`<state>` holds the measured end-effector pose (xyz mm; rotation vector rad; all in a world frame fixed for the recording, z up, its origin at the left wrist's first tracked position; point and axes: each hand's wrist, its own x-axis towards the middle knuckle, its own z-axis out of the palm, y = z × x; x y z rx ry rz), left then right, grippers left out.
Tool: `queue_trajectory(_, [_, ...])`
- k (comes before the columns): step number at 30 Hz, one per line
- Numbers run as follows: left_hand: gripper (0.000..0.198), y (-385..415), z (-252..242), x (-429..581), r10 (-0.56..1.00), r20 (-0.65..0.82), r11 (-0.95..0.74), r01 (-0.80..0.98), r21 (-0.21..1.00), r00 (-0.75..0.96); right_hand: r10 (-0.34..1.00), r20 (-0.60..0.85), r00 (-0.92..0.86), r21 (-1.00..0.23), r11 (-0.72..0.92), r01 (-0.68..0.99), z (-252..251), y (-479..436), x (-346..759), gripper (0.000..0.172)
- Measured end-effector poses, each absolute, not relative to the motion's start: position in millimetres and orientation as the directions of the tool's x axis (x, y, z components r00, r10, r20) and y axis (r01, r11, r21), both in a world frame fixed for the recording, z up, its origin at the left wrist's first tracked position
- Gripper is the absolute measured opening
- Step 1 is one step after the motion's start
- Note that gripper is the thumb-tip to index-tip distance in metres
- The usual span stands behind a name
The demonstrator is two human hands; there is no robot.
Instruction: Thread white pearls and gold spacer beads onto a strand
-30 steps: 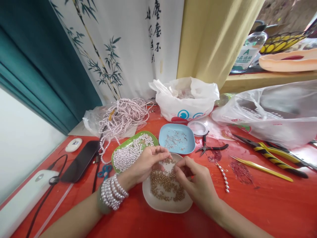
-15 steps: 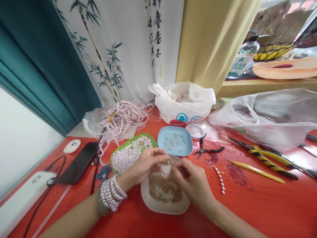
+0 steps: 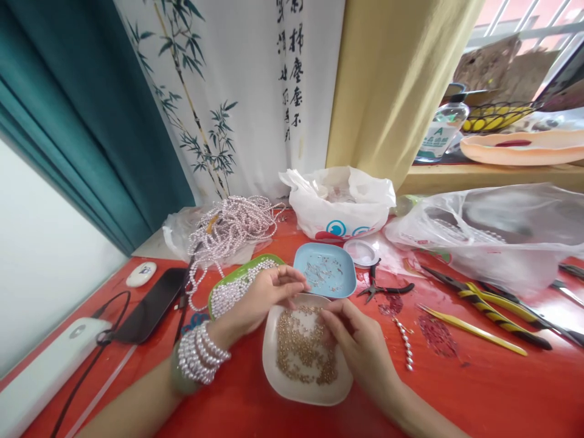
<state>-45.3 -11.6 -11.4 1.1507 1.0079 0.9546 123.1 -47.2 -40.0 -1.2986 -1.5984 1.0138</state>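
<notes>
My left hand, with a pearl bracelet wound round its wrist, hovers between the green tray and the cream tray. Its thumb and fingers are closed, their tips close to the near left corner of the blue tray; whatever they hold is too small to make out. My right hand is pinched over the right side of the cream tray, its fingertips above the gold beads. Anything in that pinch is hidden. Pearl beads fill the green tray, and small metal pieces lie in the blue one.
Strung pearls are heaped at the back left, beside a phone. Behind the trays stands a white plastic bag. On the right lie small black pliers, a short pearl strand, yellow tweezers and larger pliers.
The view has tilted up a little, so the table sits lower. Relative to the trays, my left fingertips have shifted away from the beads toward the blue tray. My right hand stays over the cream tray.
</notes>
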Motion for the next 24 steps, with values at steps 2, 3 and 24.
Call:
queue_trajectory(2, [0.016,-3,-5,-57,0.978,-0.045,0.022,0.114,0.993,0.206,0.983,0.127,-0.131,-0.94,0.161,0.301,-39,-46,126,0.017])
queue_trajectory(3, [0.014,1,-3,-63,0.984,-0.002,-0.038,0.216,0.976,0.18,0.981,0.143,-0.13,-0.94,0.176,0.292,-39,-45,127,0.018])
queue_trajectory(24, [0.019,26,-43,-78,0.926,0.225,-0.371,0.836,0.404,0.302,0.965,0.183,-0.191,-0.951,0.223,0.216,-44,-43,130,0.019])
